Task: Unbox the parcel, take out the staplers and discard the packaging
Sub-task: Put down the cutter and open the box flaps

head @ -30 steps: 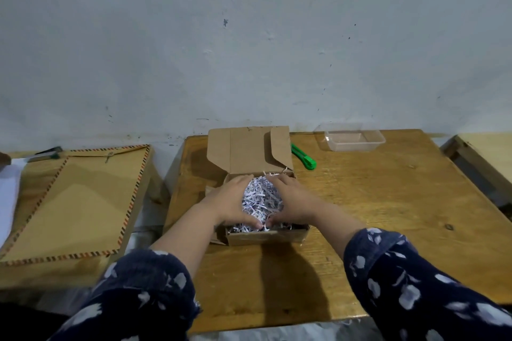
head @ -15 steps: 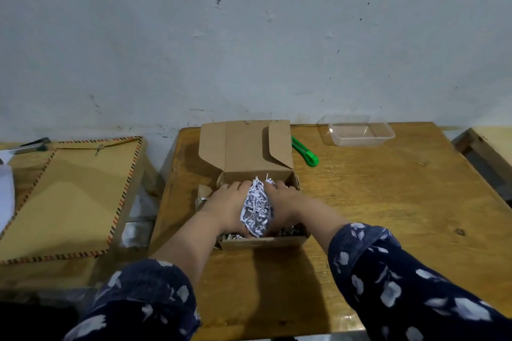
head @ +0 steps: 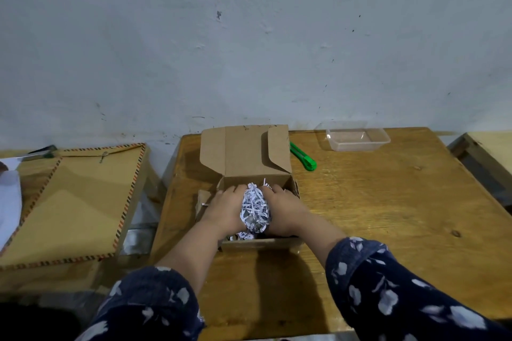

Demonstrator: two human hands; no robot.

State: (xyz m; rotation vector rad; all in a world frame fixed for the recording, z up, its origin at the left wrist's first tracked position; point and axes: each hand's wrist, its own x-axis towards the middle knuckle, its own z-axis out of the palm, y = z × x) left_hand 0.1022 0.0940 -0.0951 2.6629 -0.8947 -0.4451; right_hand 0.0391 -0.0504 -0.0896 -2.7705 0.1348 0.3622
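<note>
We stand at the wooden worktop (head: 388,216), where the cardboard box (head: 243,155) sits open near its far edge, lid flap tipped up toward the wall. We judge the step in hand to be clearing the filler: the parcel is already unboxed, and no stapler shows yet, so they presumably lie under the paper, hidden from us. Both forearms reach forward from the patterned sleeves and angle inward to meet over the box. Our left hand (head: 225,212) and right hand (head: 285,210) are cupped toward each other, fingers curled around a bundle of shredded paper (head: 255,209) pressed between the palms, just above the box's opening. A few loose strands lie at the near wall of the box. The next move, we think, calls for lifting the wad clear without shedding strips, then setting it aside as waste. A green utility knife (head: 303,156) lies just beside the box on the right, and a clear plastic tray (head: 357,140) rests further right.
</note>
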